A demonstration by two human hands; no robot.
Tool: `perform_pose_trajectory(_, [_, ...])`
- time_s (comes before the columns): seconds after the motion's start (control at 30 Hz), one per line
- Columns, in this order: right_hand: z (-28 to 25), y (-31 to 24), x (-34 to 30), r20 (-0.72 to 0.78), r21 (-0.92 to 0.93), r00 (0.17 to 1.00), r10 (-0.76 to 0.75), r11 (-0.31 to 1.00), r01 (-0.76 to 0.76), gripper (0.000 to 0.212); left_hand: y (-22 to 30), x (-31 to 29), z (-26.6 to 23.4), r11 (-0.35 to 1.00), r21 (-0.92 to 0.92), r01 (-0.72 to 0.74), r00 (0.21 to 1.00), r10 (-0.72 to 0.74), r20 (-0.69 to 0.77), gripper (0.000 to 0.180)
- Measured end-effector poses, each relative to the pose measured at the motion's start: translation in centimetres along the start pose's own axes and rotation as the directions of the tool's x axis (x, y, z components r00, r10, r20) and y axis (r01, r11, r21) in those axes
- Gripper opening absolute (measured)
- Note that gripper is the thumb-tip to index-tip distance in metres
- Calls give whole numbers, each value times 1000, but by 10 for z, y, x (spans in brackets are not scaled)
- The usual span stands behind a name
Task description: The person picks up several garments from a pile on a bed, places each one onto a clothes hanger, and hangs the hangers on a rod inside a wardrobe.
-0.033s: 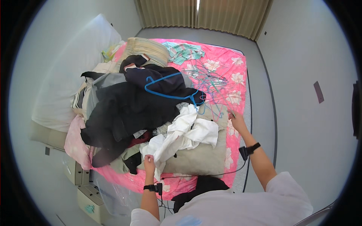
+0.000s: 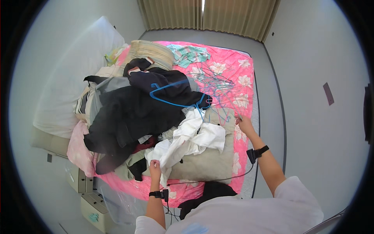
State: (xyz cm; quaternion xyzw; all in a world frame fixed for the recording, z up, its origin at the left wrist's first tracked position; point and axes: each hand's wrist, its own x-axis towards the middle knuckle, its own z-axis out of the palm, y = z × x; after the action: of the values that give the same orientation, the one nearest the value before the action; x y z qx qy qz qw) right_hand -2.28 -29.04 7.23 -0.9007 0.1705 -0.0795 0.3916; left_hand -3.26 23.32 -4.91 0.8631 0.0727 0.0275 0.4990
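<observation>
The left hand (image 2: 155,165) is at the near edge of the white cloth (image 2: 212,137). Its fingers are curled in, but I cannot tell if they have hold of the cloth. The right hand (image 2: 243,124) is over the right side of the bed (image 2: 244,102). Its fingers are bent close together, and I cannot tell if something is in them. The white cloth is all crumpled. It lies in the middle, partly on a gray blanket (image 2: 206,165).

To the left of it is a big heap of black clothes (image 2: 124,109). A blue hanger (image 2: 167,103) lies on top of the heap. Farther off, on the right, many thin hangers (image 2: 214,82) lie in a tangle. Beyond them is a green checked cloth (image 2: 191,55), with a striped pillow (image 2: 154,51) to its left. The bed has a pink cover with white flowers.
</observation>
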Motion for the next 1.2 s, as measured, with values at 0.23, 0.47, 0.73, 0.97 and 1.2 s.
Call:
perform_pose_trajectory(0.23, [-20,7,-3,-120,-409,993,15,910,-63,29,33,13,-14,990,16,-138,989,137,49,14])
perform_pose_trajectory(0.47, [-75,-73,-53,208,542,976,63,823,-169,35,138,70,-80,884,136,-448,893,450,15,7])
perform_pose_trajectory(0.73, [-80,-157,-131,596,428,782,-184,896,-116,40,318,94,-204,519,360,-775,595,791,142,8])
perform_pose_trajectory(0.97, [-48,-207,-149,618,494,725,-304,867,-57,39,353,70,-286,495,495,-715,633,758,157,8])
perform_pose_trajectory(1.2, [-50,-254,-162,710,548,574,-409,832,-85,41,399,27,-341,496,538,-682,612,790,47,9])
